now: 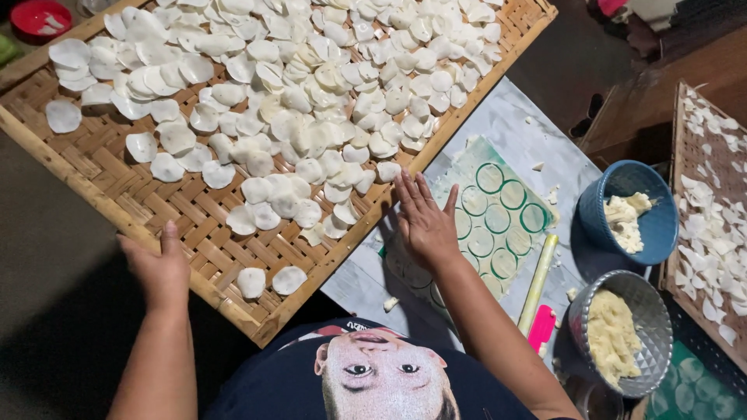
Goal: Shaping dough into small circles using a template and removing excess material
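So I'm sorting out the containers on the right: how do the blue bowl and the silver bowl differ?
The blue bowl is smooth-sided, while the silver bowl has a faceted, shiny wall. The blue bowl holds a small clump of pale dough scraps against one side; the silver bowl holds a bigger, yellower mound. The blue bowl lies farther from the person, the silver bowl nearer. Both are round, open and stand upright beside the rolled sheet.
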